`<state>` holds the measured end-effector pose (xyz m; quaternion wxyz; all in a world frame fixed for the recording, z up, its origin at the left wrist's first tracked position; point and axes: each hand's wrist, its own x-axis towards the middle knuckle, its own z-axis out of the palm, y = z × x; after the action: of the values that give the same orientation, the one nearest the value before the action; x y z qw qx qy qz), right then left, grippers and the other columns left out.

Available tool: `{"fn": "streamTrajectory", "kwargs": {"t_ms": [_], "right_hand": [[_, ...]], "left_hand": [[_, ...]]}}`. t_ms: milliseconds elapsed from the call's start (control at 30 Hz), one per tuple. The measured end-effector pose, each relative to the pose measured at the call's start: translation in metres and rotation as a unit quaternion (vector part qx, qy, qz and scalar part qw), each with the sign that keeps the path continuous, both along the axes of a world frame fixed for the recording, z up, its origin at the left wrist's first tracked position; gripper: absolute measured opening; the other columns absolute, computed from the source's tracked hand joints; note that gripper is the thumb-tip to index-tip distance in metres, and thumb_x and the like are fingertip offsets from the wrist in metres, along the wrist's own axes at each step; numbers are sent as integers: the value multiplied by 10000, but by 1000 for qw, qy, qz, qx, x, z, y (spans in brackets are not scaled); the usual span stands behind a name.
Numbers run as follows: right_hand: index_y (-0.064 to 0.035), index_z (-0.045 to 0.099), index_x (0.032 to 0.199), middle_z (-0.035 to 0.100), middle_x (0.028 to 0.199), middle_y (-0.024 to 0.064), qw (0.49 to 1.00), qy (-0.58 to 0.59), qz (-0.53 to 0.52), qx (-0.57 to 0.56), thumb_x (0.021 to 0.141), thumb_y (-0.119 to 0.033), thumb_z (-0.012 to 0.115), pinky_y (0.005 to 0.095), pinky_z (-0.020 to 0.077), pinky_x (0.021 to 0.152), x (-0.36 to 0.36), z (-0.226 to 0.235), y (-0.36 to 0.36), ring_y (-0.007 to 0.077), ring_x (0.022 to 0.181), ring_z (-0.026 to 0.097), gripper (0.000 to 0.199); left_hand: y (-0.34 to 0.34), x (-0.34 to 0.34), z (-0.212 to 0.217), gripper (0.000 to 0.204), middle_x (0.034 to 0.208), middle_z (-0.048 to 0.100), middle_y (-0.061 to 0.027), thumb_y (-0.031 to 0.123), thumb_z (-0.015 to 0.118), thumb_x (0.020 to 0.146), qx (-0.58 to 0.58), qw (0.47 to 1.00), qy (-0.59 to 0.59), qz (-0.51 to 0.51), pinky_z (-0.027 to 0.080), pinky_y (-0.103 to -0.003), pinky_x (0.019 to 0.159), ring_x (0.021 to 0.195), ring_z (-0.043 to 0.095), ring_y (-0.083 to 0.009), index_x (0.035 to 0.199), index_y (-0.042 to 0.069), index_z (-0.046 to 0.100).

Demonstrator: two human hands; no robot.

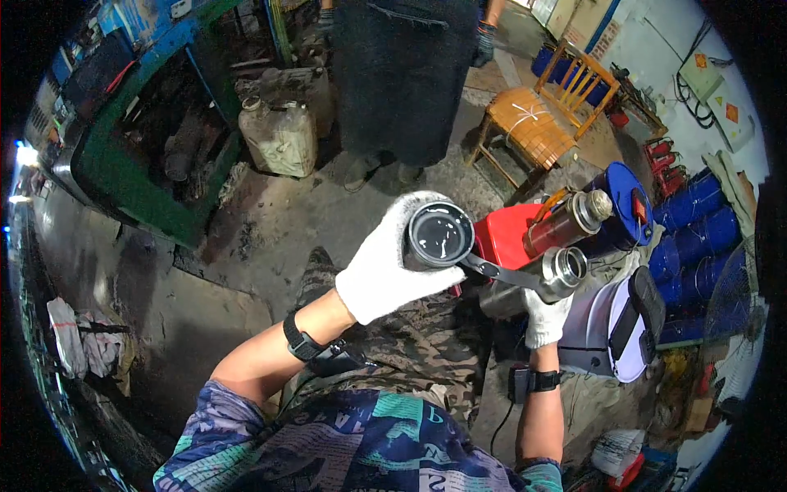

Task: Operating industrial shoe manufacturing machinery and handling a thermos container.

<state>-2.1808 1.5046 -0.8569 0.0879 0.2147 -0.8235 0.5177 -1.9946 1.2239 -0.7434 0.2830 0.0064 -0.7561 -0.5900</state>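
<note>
My left hand [373, 271], in a white knitted glove, is closed round a dark round bottle lid [440, 236], its hollow side facing up. A grey carrying strap [502, 274] runs from the lid toward a steel bottle [564, 269]. The bottle's mouth is uncovered and its body leans to the right. My right hand [547, 318], also gloved in white, is wrapped round the bottle below the neck; part of the fingers is hidden. Just beyond the bottle stands a metal vacuum flask [561, 228] with a pale stopper, beside a red container [502, 236].
A person in a long dark apron [402, 82] stands ahead. Around are a wooden chair [533, 131], blue drums [697, 238], a blue lidded barrel [611, 205], a white-and-black bag [611, 324], a dirty plastic jerrycan [279, 139] and a green machine frame [106, 184].
</note>
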Motion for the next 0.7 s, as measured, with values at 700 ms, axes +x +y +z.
{"fn": "streamTrajectory", "kwargs": {"t_ms": [700], "right_hand": [[-54,442,1410,584,1359,133,998,-12,-16,67,658,-254,913,429,381,1143,7,-99,32,299,1275,554,910]], "left_hand": [[-1,-26,24,872,1290,602,-113,211,950,692,115,992,-48,-20,446,-352,1087,1225,579,-194,1381,23,448]]}}
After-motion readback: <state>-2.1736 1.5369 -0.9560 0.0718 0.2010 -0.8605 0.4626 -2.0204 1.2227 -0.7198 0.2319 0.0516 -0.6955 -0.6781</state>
